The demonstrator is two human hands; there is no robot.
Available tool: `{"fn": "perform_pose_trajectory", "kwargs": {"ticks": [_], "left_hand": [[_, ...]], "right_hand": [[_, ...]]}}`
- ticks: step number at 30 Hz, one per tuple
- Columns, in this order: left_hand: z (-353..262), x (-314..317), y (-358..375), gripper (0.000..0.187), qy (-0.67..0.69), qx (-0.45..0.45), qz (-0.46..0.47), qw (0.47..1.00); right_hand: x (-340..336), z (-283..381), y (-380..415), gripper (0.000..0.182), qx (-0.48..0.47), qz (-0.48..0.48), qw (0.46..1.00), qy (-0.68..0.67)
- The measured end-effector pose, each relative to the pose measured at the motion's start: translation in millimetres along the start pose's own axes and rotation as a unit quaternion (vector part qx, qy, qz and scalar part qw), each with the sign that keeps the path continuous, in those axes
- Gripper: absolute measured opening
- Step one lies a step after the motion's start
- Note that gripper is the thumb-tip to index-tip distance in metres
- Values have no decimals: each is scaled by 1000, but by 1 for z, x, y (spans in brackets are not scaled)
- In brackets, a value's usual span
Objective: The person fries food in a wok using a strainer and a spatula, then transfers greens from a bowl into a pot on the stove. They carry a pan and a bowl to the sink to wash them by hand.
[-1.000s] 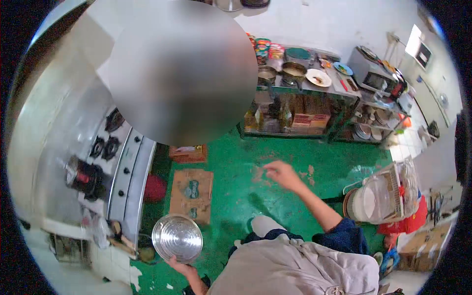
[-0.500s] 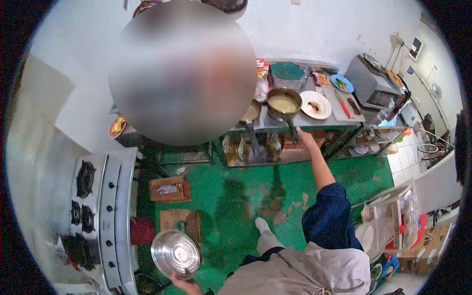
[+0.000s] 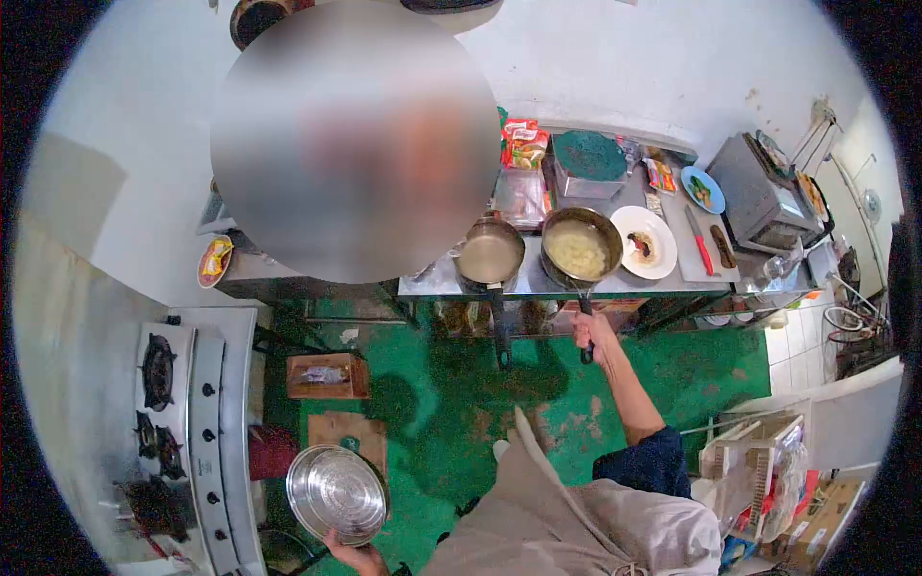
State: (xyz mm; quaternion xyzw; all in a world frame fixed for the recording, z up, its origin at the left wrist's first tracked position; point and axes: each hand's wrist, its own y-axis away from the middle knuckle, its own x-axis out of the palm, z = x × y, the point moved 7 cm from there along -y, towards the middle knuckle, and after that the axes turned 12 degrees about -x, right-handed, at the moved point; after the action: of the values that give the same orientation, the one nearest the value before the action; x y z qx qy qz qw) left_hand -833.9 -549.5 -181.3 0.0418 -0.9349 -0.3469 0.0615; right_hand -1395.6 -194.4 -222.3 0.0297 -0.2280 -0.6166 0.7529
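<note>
My right hand [image 3: 597,336] is closed around the black handle of a saucepan [image 3: 582,248], which is at the front edge of the counter. Pale chunks [image 3: 579,253] in cloudy liquid fill part of this pan. Just left of it, a second pan [image 3: 490,255] holds a pale liquid, its long handle jutting over the edge. Low at the left, my left hand [image 3: 353,555] grips the rim of a round, shiny steel bowl [image 3: 338,494]; nothing is visible inside. A white plate [image 3: 648,242] with dark food scraps lies right of the saucepan.
A knife with a red handle [image 3: 702,252] rests on a cutting board [image 3: 709,269]. Behind are a green-topped container [image 3: 590,158], a blue plate [image 3: 703,190] and a microwave-like appliance [image 3: 764,197]. The gas stove [image 3: 182,432] stands left; boxes [image 3: 328,375] sit on the green floor. A blurred patch hides the upper left.
My right hand has gone from beside the saucepan's handle to a grip around it. The camera view has shifted, and my left hand still has the steel bowl.
</note>
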Motion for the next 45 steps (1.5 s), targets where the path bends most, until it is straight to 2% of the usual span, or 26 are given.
{"fn": "perform_pose_trajectory", "kwargs": {"ticks": [2, 5, 9, 11, 12, 15, 21, 24, 25, 27, 30, 33, 34, 35, 37, 40, 43, 45], "left_hand": [[-9, 15, 20, 46, 15, 3, -4, 1000], [-9, 20, 30, 61, 41, -4, 10, 999], [7, -32, 4, 57, 77, -8, 39, 996], [10, -54, -2, 55, 77, 22, 49, 996], [15, -68, -1, 54, 88, 3, 37, 995], [23, -97, 10, 53, 136, 30, 44, 989], [70, -240, 16, 54, 204, -39, 14, 978], [64, -313, 63, 53, 214, 59, 2, 975], [72, -346, 71, 53, 233, 54, 1, 971], [91, -411, 84, 53, 278, 51, -10, 959], [100, -488, 119, 54, 267, 103, -113, 951], [152, -580, 143, 57, 346, 109, -200, 910], [116, -581, 171, 60, 313, 189, -221, 904], [126, -599, 181, 61, 332, 169, -260, 891], [137, -626, 181, 63, 377, 143, -331, 853], [137, -685, 176, 46, 440, 183, -425, 770], [187, -760, 143, 42, 439, 211, -446, 751], [127, -782, 159, 61, 414, 191, -474, 753]], "right_hand": [[1, 4, 20, 19, 16, -10, 1000, -12], [-7, 3, 46, 18, 10, -12, 1000, 4], [-2, 39, 123, 18, 35, -42, 997, 47], [0, 51, 159, 14, 26, -10, 995, 100], [5, 55, 182, 14, 36, 9, 993, 109], [20, 58, 251, 14, 73, 58, 988, 126], [69, 3, 398, 19, 159, 148, 964, 152], [101, -37, 472, 22, 221, 223, 933, 177], [112, -52, 496, 22, 240, 252, 919, 184], [132, -82, 540, 22, 282, 316, 883, 204], [157, -125, 594, 22, 294, 422, 804, 298], [188, -160, 657, 21, 360, 488, 715, 347], [205, -174, 676, 21, 371, 512, 683, 366], [209, -184, 694, 21, 380, 525, 659, 383], [244, -218, 721, 21, 383, 598, 584, 394], [298, -277, 787, 21, 394, 664, 492, 402], [341, -330, 849, 23, 388, 692, 426, 436], [375, -368, 883, 23, 391, 707, 382, 448]]}}
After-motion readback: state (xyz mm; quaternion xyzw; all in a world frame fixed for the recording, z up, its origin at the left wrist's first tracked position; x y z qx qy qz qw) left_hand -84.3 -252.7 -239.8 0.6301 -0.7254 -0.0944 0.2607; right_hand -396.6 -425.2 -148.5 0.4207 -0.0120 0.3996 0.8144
